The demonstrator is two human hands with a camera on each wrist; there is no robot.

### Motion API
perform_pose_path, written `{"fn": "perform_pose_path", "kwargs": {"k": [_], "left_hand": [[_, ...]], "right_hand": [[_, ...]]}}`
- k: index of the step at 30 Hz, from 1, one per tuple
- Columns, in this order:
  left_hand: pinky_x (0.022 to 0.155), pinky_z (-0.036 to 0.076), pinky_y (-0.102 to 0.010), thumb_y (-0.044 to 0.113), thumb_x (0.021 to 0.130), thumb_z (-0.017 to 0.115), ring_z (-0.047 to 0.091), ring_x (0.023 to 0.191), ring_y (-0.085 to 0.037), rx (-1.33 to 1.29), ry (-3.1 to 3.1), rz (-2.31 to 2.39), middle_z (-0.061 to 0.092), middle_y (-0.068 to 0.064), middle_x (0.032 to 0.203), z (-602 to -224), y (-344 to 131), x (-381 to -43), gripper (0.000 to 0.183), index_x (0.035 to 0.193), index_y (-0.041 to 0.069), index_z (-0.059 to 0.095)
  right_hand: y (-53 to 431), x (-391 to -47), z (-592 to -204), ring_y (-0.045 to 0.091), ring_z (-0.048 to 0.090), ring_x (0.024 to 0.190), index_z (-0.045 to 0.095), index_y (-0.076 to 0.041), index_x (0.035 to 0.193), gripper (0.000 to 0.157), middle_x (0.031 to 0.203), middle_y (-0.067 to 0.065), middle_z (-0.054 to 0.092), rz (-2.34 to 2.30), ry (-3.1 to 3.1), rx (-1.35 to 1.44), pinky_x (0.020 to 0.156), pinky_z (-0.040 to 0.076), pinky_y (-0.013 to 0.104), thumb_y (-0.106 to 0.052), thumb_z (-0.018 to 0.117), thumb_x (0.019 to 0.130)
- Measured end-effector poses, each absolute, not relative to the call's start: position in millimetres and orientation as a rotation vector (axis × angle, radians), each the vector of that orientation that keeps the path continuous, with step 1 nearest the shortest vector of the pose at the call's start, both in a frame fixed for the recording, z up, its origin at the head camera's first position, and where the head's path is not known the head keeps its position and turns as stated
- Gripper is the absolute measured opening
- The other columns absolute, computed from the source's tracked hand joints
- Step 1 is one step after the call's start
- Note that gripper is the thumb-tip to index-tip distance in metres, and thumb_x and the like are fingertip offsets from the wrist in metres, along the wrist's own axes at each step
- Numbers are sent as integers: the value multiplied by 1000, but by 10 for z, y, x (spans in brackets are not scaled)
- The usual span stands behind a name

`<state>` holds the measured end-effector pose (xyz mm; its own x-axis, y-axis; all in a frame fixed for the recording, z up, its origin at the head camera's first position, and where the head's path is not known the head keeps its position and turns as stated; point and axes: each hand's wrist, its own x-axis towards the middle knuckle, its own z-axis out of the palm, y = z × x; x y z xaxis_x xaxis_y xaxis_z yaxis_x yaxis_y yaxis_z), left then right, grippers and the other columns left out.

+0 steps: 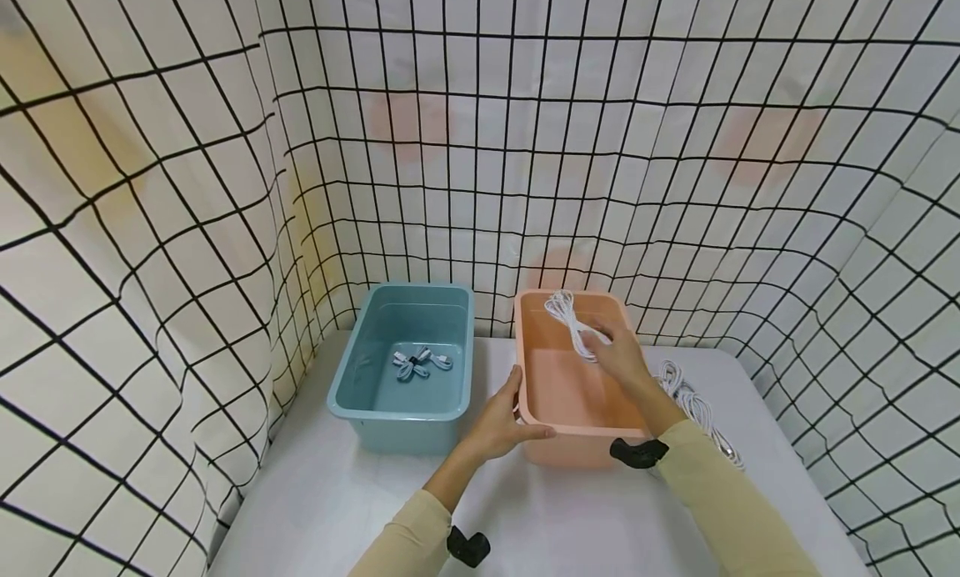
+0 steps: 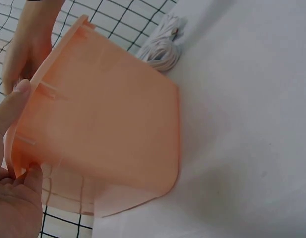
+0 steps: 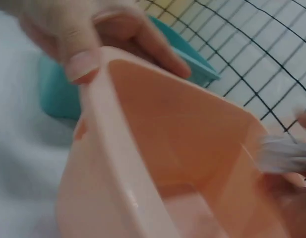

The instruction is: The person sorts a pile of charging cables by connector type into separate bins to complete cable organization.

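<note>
My right hand (image 1: pixel 617 356) holds a bundled white cable (image 1: pixel 564 310) over the orange bin (image 1: pixel 577 459), its looped end toward the bin's back wall. In the right wrist view the bundled cable is blurred at the right edge. My left hand (image 1: pixel 495 423) grips the near left corner of the bin's rim, thumb along the front and fingers along the left side. The left wrist view shows that thumb (image 2: pixel 14 106) and fingers curled over the rim. Part of the bin's floor is hidden behind my right hand and forearm.
To the left stands a blue-green bin (image 1: pixel 401 413) with several small bundled cables (image 1: pixel 422 364) inside. Right of the orange bin, more coiled white cables (image 1: pixel 697 410) lie on the white table (image 1: pixel 300 494), partly behind my right forearm. Black netting (image 1: pixel 480 168) surrounds the back and sides.
</note>
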<state>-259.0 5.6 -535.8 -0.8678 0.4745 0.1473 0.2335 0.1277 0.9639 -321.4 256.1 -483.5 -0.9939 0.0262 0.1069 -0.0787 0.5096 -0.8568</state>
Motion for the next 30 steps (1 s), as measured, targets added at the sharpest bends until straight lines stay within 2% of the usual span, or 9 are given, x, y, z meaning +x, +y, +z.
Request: {"fn": "perform_pose_path", "kwargs": {"k": [2,4,6,10,15,30], "left_hand": [[111,42,-40,21,80,93,34,149,-30,685,2216,1806,13,-10,171,-5358,54,-2585,124,166,5,5],[111,42,-41,24,80,93,34,149,-29,670,2231,1784,12,-10,171,-5363,60,-2575,125,166,5,5],[111,42,-42,26,80,93,33,149,-30,673,2238,1774,11,-11,171,-5369,68,-2567,124,166,5,5],[111,42,-45,23,81,92,33,149,-32,709,2223,1800,10,-12,171,-5366,71,-2568,124,166,6,4],[112,41,-46,21,81,92,32,149,-33,698,2224,1805,10,-11,171,-5360,53,-2573,123,166,7,4],[113,39,-44,20,81,92,30,150,-32,667,2207,1798,9,-10,171,-5334,54,-2563,124,166,7,4]], "right_hand": [[2557,-3223,-4898,48,44,138,19,0,164,69,155,34,37,1610,-2764,196,106,45,59,-26,53,110],[2574,-3215,-4968,51,36,142,7,-4,166,72,160,35,26,1674,-2867,314,106,43,61,-31,48,112],[2608,-3194,-5022,52,36,142,15,-3,165,69,160,35,28,1590,-2914,350,105,46,60,-31,50,112],[2669,-3166,-5031,52,45,136,32,-1,161,62,155,33,37,1498,-2908,344,101,50,58,-28,54,110],[2712,-3142,-4949,48,53,130,42,-2,157,59,151,30,46,1453,-2903,319,99,52,54,-30,59,108],[2891,-3066,-4782,46,53,131,42,-6,157,65,152,25,47,1496,-2847,352,102,49,57,-31,68,103]]}}
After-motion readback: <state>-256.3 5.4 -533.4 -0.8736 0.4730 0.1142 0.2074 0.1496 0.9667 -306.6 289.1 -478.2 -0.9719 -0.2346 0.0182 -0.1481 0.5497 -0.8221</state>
